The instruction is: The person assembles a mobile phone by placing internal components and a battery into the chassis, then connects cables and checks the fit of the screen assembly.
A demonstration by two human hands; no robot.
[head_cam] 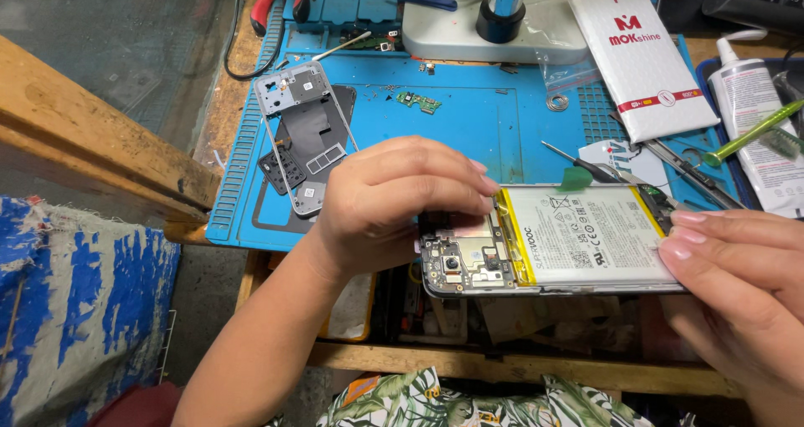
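Note:
An opened phone lies back-up at the near edge of the blue work mat, showing a white battery with yellow edges and the camera board at its left end. My left hand grips the phone's left end, fingers curled over the top near the board. My right hand holds the phone's right end, fingertips resting on the battery's edge. A green plastic pick is wedged at the phone's far edge.
A removed grey phone frame lies on the mat at left, a small green circuit board beyond it. A microscope base, a white packet, a glue tube, tweezers and a screwdriver crowd the back and right.

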